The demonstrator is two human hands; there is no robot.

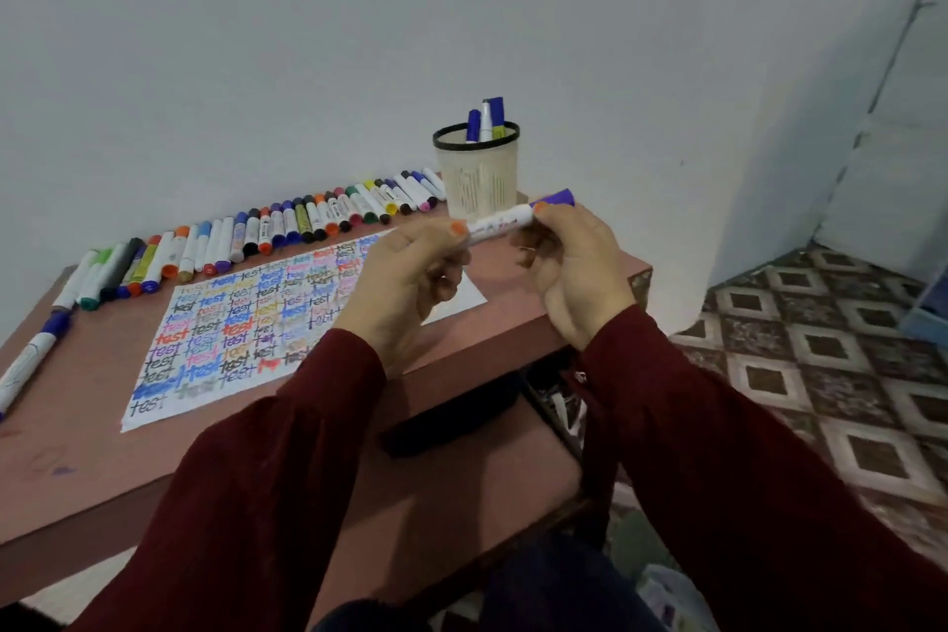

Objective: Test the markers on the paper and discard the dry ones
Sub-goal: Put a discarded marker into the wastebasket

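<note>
Head view, centre: marker is held above table, left grip closed on barrel, right grip pinched at purple cap. Uncapping is judged in hand; next, a stroke on paper is needed.

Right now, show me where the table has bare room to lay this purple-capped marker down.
Best patch: bare table between the paper and the table's front edge. A narrower strip lies between the paper and the lone marker at far left. Crowded: the marker row along the wall and the cup at the back right.
</note>
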